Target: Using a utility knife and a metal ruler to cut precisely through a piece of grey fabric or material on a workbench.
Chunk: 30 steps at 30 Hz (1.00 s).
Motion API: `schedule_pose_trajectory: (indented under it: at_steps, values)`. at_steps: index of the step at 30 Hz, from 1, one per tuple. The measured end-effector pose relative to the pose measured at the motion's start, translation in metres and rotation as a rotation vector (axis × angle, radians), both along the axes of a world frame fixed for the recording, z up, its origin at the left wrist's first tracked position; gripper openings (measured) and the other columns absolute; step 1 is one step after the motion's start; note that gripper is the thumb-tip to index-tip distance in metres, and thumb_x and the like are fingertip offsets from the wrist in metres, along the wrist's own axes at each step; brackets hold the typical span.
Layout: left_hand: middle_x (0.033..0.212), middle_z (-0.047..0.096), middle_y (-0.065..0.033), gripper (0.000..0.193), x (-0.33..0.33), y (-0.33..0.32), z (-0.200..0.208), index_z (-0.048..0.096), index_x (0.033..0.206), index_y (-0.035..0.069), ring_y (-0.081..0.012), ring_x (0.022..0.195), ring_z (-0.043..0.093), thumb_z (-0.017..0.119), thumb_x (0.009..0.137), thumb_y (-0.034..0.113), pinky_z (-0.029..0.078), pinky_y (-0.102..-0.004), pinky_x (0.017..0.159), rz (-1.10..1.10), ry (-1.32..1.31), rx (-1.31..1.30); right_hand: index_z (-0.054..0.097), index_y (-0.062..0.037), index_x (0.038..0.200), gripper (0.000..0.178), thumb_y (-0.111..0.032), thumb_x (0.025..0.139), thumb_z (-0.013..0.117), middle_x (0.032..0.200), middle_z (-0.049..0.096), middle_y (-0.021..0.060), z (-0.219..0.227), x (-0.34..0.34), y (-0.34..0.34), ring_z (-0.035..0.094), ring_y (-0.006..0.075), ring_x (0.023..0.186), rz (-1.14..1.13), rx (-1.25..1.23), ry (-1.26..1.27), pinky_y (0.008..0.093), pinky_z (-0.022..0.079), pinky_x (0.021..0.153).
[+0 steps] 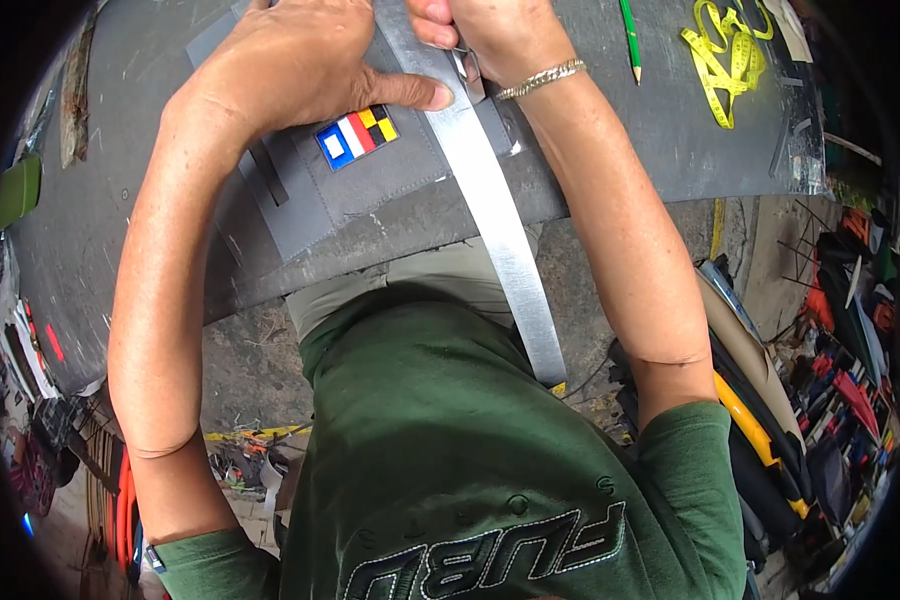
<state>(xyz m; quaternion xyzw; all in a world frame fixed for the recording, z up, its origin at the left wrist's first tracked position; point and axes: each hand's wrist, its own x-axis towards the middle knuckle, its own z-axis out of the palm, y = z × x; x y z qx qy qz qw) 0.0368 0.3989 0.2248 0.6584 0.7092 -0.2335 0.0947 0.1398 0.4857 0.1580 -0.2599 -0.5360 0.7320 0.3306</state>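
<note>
A long metal ruler (500, 230) lies across grey fabric (315, 205) and juts past the table's near edge toward my shirt. My left hand (315, 55) presses on it, thumb stretched onto the ruler's face; the other fingertips are cut off by the top of the picture. Close by, on the ruler's right side, my right hand (490, 35) is closed around a slim silver metal tool (468, 75), mostly hidden by the fingers. A patch with coloured flag blocks (357, 137) sits on the fabric below my left thumb.
The dark worktable (610, 140) bears a green pencil (631, 40) and a tangled yellow measuring tape (728, 65) at the right. A worn strip (76, 95) lies at the far left. Rolled materials (760, 420) and mixed clutter stand on the floor to the right.
</note>
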Motion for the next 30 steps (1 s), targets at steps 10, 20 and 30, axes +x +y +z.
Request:
schedule_pose_trajectory:
  at_steps: [10, 20, 30]
  values:
    - [0.154, 0.032, -0.0425, 0.135, 0.007, 0.003, 0.01, 0.024, 0.148, -0.026, -0.0485, 0.149, 0.032, 0.061, 0.08, 0.084, 0.037, -0.056, 0.119, -0.004, 0.035, -0.057, 0.056, 0.0071, 0.127, 0.04, -0.002, 0.089, 0.066, 0.084, 0.056, 0.0135, -0.008, 0.007, 0.006, 0.059, 0.0281, 0.069, -0.27, 1.324, -0.41, 0.0406, 0.052, 0.061]
    - [0.152, 0.035, -0.0418, 0.135, -0.004, -0.004, -0.009, 0.026, 0.147, -0.026, -0.0484, 0.148, 0.035, 0.058, 0.079, 0.086, 0.039, -0.0573, 0.117, -0.039, 0.036, -0.017, 0.05, 0.0123, 0.137, 0.06, 0.009, 0.078, 0.061, 0.092, 0.057, 0.0196, -0.029, -0.006, 0.025, 0.059, 0.0378, 0.082, -0.312, 1.425, 0.013, 0.0451, 0.052, 0.076]
    - [0.161, 0.028, -0.0341, 0.131, -0.006, 0.002, -0.012, 0.029, 0.153, -0.015, -0.0433, 0.153, 0.03, 0.07, 0.074, 0.081, 0.035, -0.0585, 0.12, 0.076, -0.177, 0.009, 0.047, 0.0079, 0.145, 0.067, 0.006, 0.079, 0.058, 0.099, 0.056, 0.0216, -0.017, -0.002, 0.018, 0.058, 0.0408, 0.094, -0.348, 1.273, -0.065, 0.0458, 0.051, 0.089]
